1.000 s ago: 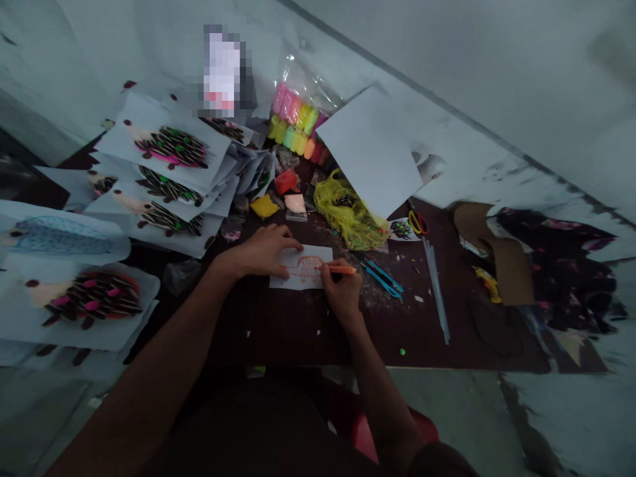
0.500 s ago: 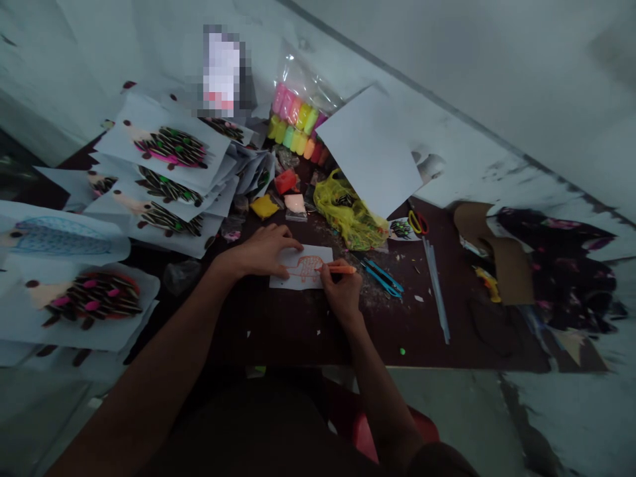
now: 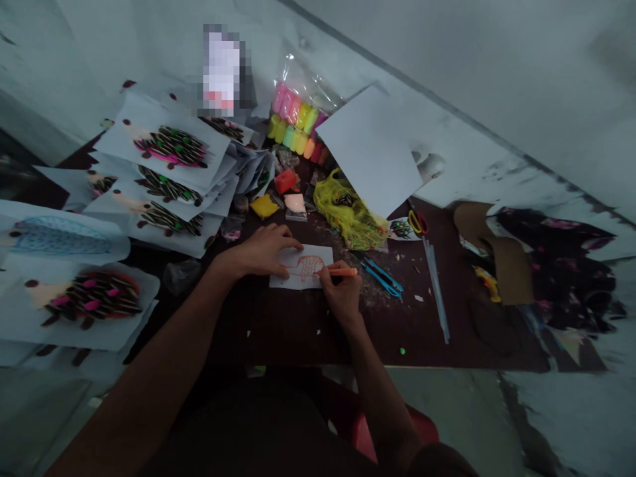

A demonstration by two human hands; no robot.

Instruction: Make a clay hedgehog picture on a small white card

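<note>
A small white paper (image 3: 285, 281) lies on the dark table (image 3: 288, 338), bearing an orange line drawing (image 3: 311, 265) of an animal shape. My left hand (image 3: 265, 250) rests flat on the paper's left part, thumb and fingers apart, holding nothing. An orange marker (image 3: 342, 271) is gripped in my right hand (image 3: 342, 291), its tip on the drawing. Just right of that hand lies a blue cutter (image 3: 382, 277). Beyond the paper are a yellow clay piece (image 3: 264, 207), a pale pink one (image 3: 295, 204) and a red one (image 3: 286, 181).
Papers with seed-covered hedgehogs (image 3: 166, 146) are piled at the left. A yellow plastic bag (image 3: 348, 212), a bag of colourful clay (image 3: 298, 126) and a large white sheet (image 3: 370, 152) stand behind. Scissors (image 3: 418, 222) and clear sticks (image 3: 436, 291) lie right.
My right hand has shifted very slightly, and the marker lies a little lower and flatter. More orange strokes show inside the drawing. My left hand has not moved.
</note>
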